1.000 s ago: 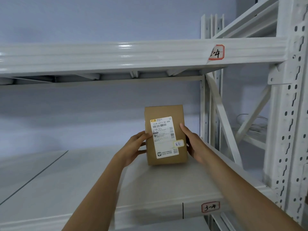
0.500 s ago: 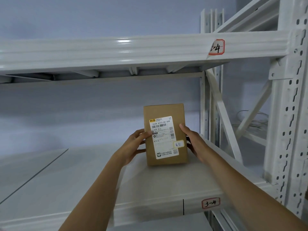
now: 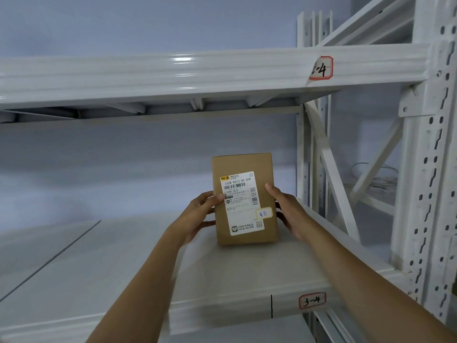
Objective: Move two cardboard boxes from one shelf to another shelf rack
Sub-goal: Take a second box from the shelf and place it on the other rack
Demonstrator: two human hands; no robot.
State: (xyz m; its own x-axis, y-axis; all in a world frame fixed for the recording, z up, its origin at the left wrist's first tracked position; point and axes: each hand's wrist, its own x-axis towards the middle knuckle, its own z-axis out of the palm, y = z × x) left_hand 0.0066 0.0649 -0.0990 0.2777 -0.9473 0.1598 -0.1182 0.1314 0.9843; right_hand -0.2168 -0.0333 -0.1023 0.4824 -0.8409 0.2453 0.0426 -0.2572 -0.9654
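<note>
A small brown cardboard box [image 3: 243, 164] with a white shipping label stands upright on the white shelf board [image 3: 123, 268] of the rack, toward its right end. My left hand [image 3: 197, 215] grips the box's left side, thumb on the label face. On the opposite edge, my right hand [image 3: 288, 210] holds it with the thumb at the front. The box's bottom edge appears to rest on the shelf. Only this one box is in view.
The shelf's front beam carries a red-framed tag "3-24" [image 3: 312, 300]. An upper shelf beam [image 3: 173, 73] crosses overhead with another tag. White perforated uprights [image 3: 430, 194] and diagonal braces stand at the right. A seam line runs across the shelf board on the left.
The view has tilted slightly, so the shelf and tags sit lower and the box a little higher. Both hands keep the same grip on the box.
</note>
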